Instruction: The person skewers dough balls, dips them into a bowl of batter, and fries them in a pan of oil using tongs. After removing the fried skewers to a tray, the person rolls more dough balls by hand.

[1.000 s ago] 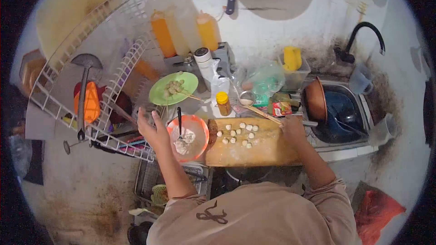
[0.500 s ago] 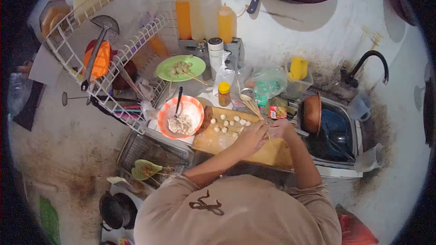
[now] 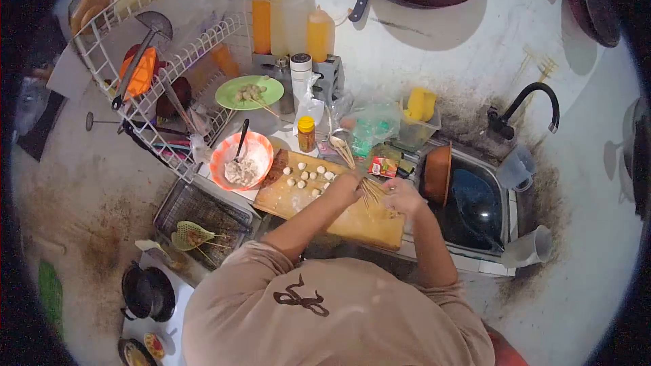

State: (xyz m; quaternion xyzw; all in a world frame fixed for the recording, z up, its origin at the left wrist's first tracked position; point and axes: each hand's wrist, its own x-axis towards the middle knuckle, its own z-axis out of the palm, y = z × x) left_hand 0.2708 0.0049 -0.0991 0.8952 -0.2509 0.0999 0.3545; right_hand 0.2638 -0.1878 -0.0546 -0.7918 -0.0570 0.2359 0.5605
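My left hand (image 3: 344, 188) is closed at the upper left of a bunch of thin wooden skewers (image 3: 371, 194), over the right half of a wooden board (image 3: 366, 226). What its fingers hold is hidden. My right hand (image 3: 405, 198) has its fingers bent round the right side of the skewers. Several small white balls (image 3: 302, 184) lie scattered on the board, left of my hands. At the board's left stands an orange-and-white bowl (image 3: 218, 161) with a pale paste and a black-handled spoon (image 3: 243, 137). A green plate (image 3: 227, 97) behind holds balls on skewers.
A sink (image 3: 505, 196) with a brown pot (image 3: 438, 175) lies to the right under a black tap (image 3: 542, 88). Behind the board stand a yellow-capped jar (image 3: 306, 137), a red packet (image 3: 384, 167) and more skewers (image 3: 344, 152). A white wire rack (image 3: 183, 68) rises at left.
My hands have moved apart, and the bunch of skewers now shows between them. The camera view has shifted, so the whole scene sits further left.
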